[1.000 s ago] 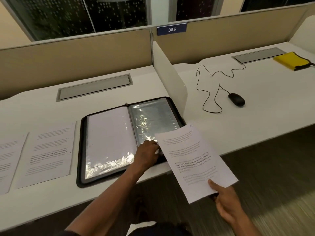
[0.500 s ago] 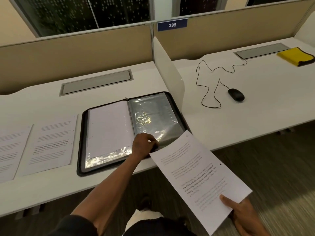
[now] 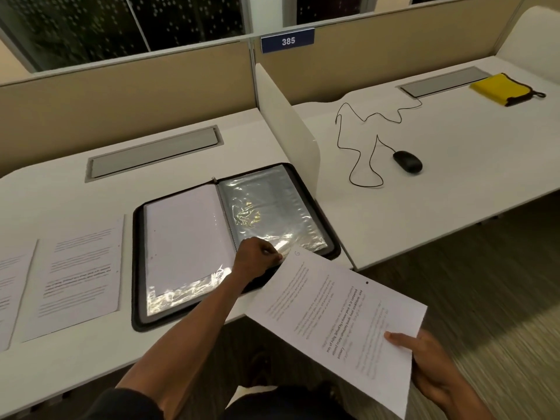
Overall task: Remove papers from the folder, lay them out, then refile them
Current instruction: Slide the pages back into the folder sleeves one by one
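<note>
At nine o'clock two sheets (image 3: 80, 275) lie out; my right hand (image 3: 430, 368) grips another, left hand (image 3: 256, 259) pinching the folder (image 3: 230, 244) sleeve; refiling remains.

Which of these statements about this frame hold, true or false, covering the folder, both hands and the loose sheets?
1. The folder lies open on the desk. True.
2. The right hand holds nothing. False: it grips a printed sheet.
3. The left hand is at the lower edge of the folder's right-hand sleeve. True.
4. Two sheets lie right of the folder. False: they lie on its left.
5. The mouse sits inside the folder. False: it sits on the neighbouring desk.
</note>
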The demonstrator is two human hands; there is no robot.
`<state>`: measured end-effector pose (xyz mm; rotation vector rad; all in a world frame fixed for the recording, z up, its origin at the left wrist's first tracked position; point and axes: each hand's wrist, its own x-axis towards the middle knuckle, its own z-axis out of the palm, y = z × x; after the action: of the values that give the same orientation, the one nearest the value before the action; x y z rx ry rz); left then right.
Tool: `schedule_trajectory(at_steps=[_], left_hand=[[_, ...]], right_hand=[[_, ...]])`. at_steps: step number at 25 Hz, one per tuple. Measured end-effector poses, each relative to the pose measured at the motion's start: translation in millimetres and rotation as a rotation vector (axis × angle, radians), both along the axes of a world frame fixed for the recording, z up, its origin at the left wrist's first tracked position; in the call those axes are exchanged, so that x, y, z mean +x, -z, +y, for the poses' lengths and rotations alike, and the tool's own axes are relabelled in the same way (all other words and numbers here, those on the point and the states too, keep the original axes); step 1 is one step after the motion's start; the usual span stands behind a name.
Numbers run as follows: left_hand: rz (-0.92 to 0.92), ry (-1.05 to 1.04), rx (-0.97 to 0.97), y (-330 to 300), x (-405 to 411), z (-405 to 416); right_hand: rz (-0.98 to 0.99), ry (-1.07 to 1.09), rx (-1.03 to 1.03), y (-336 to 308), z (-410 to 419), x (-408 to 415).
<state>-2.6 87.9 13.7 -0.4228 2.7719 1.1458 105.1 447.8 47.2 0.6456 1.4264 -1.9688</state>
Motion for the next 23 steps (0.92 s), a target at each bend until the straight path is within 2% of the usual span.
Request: schedule_trajectory(at_steps=[5,15,23], left_hand=[[0.121,-0.005,-0.146,9,10,9],[0.257,0.004,-0.209,11,16,6],[0.329,0.098,-0.279,11,18,6]], right_hand=[[-0.021,0.045,-0.054,1,-9,-7],[-0.05,0.072,-0.008,7,-13,0],[0.065,0.103,0.165,4,-23,5]])
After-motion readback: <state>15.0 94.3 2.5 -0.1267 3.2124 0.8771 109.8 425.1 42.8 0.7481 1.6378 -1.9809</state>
